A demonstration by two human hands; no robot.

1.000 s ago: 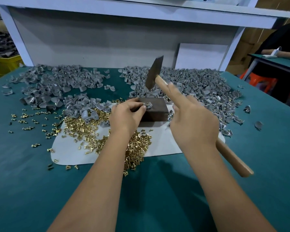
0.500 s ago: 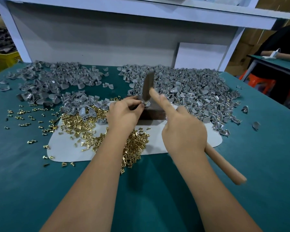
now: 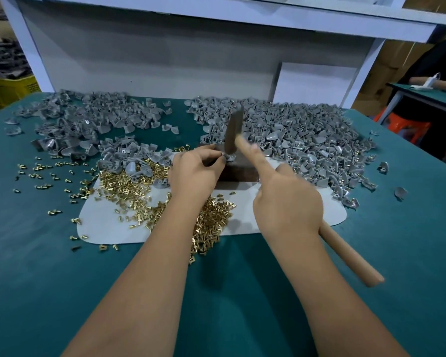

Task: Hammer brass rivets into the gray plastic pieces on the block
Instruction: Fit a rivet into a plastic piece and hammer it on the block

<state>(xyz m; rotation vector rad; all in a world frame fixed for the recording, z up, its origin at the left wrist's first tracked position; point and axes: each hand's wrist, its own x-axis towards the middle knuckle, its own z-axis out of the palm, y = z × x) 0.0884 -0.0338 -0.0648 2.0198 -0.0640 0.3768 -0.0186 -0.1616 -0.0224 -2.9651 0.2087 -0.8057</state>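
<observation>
A dark block (image 3: 240, 171) stands on a white mat (image 3: 108, 228) in the middle of the green table. My left hand (image 3: 193, 173) pinches a gray plastic piece (image 3: 227, 157) on the block's top left edge. My right hand (image 3: 286, 202) grips the wooden handle of a hammer (image 3: 234, 132), index finger stretched along it. The metal head is down on the gray piece. A heap of brass rivets (image 3: 211, 222) lies on the mat under my left wrist.
Gray plastic pieces lie in a big pile (image 3: 307, 140) at the back right and another pile (image 3: 88, 124) at the back left. Loose rivets (image 3: 41, 173) are scattered left of the mat. A white shelf frame (image 3: 165, 60) rises behind. A person sits at the far right (image 3: 438, 73).
The hammer came down from a raised position onto the gray piece on the block. My left hand has kept its hold on that piece.
</observation>
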